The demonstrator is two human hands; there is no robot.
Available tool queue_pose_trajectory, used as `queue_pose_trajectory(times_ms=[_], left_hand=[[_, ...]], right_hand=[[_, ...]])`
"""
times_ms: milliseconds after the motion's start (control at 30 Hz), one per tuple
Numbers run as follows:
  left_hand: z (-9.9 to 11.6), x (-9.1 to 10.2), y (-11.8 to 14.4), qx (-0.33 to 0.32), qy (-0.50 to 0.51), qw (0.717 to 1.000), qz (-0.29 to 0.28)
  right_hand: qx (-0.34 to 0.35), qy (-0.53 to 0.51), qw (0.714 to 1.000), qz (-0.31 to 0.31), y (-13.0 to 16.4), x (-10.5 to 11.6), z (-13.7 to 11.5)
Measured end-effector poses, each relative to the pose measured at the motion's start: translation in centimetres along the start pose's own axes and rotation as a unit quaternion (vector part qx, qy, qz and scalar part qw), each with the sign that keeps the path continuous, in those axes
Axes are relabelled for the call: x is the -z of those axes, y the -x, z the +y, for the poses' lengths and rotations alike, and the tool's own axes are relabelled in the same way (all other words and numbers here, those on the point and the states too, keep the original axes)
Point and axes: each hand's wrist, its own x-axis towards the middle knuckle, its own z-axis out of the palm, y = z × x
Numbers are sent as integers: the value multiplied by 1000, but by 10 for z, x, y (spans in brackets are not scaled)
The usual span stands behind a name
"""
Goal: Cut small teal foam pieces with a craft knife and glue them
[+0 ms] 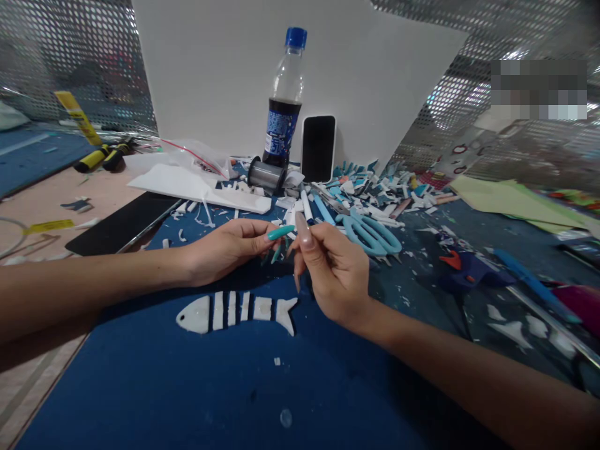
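My left hand (234, 248), with long teal nails, is closed in a pinch above the blue mat. Close beside it, my right hand (334, 269), with long pale pearly nails, pinches too, fingertips nearly meeting the left ones. Whatever lies between the fingers is hidden or too small to name. Below them on the mat (210, 394) lies a flat white foam fish cut into segments: a head (195, 315) with a dark eye hole, several narrow strips (232, 308), a wider body piece (262, 308) and a forked tail (285, 314). Dark gaps separate the pieces.
Behind the hands stand a cola bottle (284, 119), a phone (319, 149) and a spool of thread (266, 175). Light-blue scissors (370, 231) lie among foam scraps (375, 194). A glue gun (473, 272) is at right, a black slab (126, 222) at left.
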Motion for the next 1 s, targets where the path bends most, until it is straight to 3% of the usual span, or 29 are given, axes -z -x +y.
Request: queue_pose_trajectory(times_ms=[667, 1000], left_hand=[[-4, 4, -1, -12, 1, 1000, -15], [-2, 1, -1, -9, -17, 1000, 6]], right_hand=[[-3, 5, 1000, -4, 0, -1, 0], [-15, 16, 1000, -4, -2, -1, -5]])
